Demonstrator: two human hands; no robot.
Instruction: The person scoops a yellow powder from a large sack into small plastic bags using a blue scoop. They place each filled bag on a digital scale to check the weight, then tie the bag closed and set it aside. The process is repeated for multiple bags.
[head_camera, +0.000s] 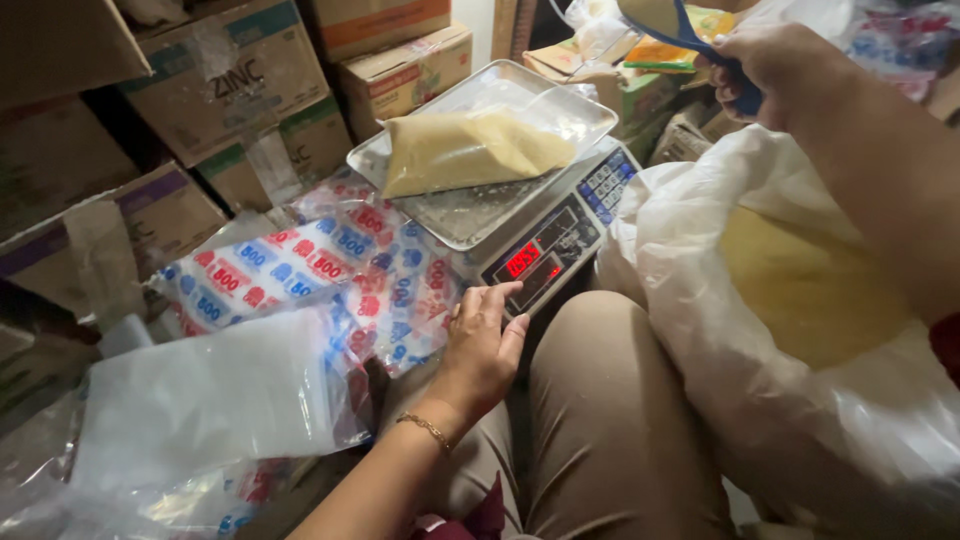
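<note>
Indoors, cardboard boxes (230, 85), scale (540, 235), sack (800, 330)

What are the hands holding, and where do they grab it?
The right hand grips a blue scoop by its handle. The left hand holds nothing; its fingertips rest at the scale front.

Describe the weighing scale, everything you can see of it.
The scale is a grey electronic counter type with a steel tray on top, a red lit display and a blue keypad on its sloped front. A clear bag of yellowish grain lies on the tray. The left hand touches its front edge.
</note>
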